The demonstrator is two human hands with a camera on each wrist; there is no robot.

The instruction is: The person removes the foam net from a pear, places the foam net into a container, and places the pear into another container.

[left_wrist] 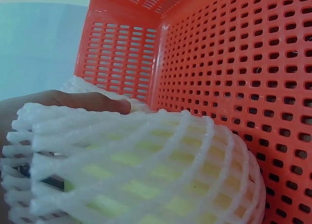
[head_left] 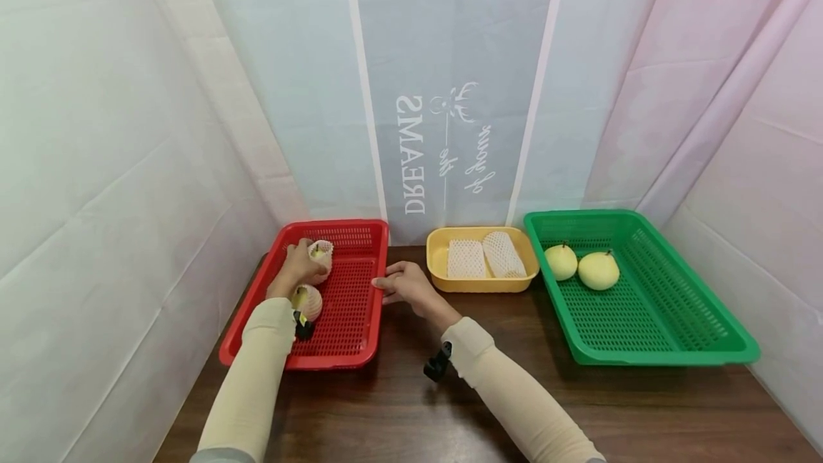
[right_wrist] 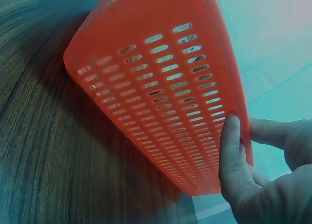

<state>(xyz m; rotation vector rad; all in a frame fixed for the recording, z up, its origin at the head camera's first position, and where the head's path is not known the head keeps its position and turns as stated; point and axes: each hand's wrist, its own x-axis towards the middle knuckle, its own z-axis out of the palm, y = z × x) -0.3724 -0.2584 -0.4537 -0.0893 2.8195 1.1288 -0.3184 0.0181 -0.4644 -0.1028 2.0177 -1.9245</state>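
In the head view my left hand [head_left: 298, 263] reaches into the red basket [head_left: 347, 356] and grips a pear in a white foam net [head_left: 321, 254] near the left wall. Closer to me, a second netted pear [head_left: 308, 301] lies beside that wrist; it fills the front of the left wrist view as a yellow-green pear under foam mesh [left_wrist: 161, 170]. Behind it only the left thumb [left_wrist: 97, 101] shows plainly. My right hand [head_left: 410, 284] pinches the basket's right rim, thumb and fingers on opposite sides of the wall [right_wrist: 170, 87] in the right wrist view.
A yellow tray [head_left: 479, 285] with two white foam nets [head_left: 466, 259] stands at the back centre. To the right is a green basket [head_left: 662, 357] holding two bare pears [head_left: 599, 271]. All stand on a dark wooden table [head_left: 398, 406], with curtains [head_left: 450, 34] behind and at both sides.
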